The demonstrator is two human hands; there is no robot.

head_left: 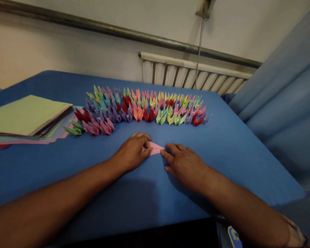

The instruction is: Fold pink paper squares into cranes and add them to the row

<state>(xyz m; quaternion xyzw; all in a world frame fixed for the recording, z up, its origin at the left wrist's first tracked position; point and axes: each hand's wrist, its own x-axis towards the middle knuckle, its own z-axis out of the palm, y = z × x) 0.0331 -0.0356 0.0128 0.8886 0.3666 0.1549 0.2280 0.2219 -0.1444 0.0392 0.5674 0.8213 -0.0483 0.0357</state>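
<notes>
A small pink folded paper piece lies flat on the blue table between my two hands. My left hand rests on its left end, fingers curled down and pressing the paper. From the right, my right hand lies palm down, its fingertips pressed on the paper's right tip. Both forearms stretch in from the near edge. Behind the hands stands a long band of several small folded paper pieces in many colours.
A stack of coloured paper sheets lies at the table's left, green on top. A white radiator and a metal rail run along the wall behind. Blue fabric hangs at the right.
</notes>
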